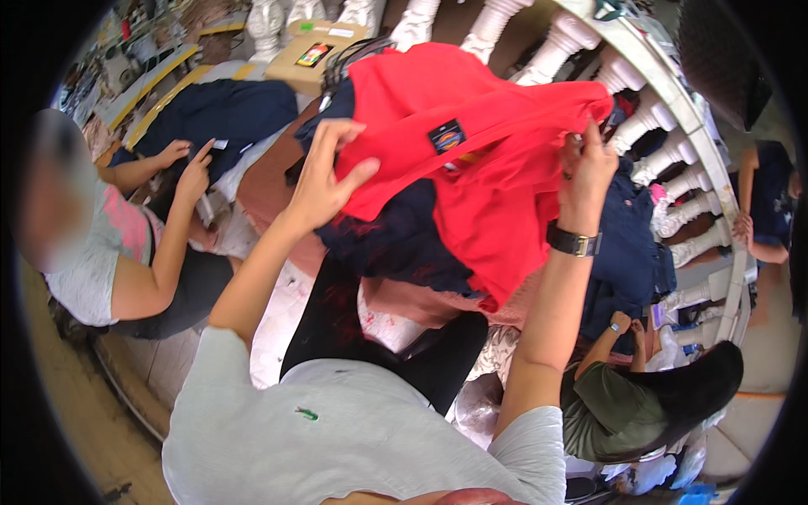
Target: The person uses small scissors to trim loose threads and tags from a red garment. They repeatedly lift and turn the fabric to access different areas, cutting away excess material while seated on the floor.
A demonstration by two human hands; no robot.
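Note:
A bright red garment with a dark woven label is spread in front of me, lifted on its right side. My right hand, with a black watch on the wrist, pinches its right edge up high. At the garment's left edge, my left hand has thumb and fingers apart, with no grip on the cloth showing. The garment's lower part hangs in folds toward my lap. Beneath it lies dark navy cloth, speckled with red bits of thread or lint. Whether the red garment is a shirt or something else is unclear.
On the left, a co-worker in grey handles a navy garment. To the right sits another in dark green, near piled navy clothes. A cardboard box and a white balustrade stand beyond; another person is past the railing.

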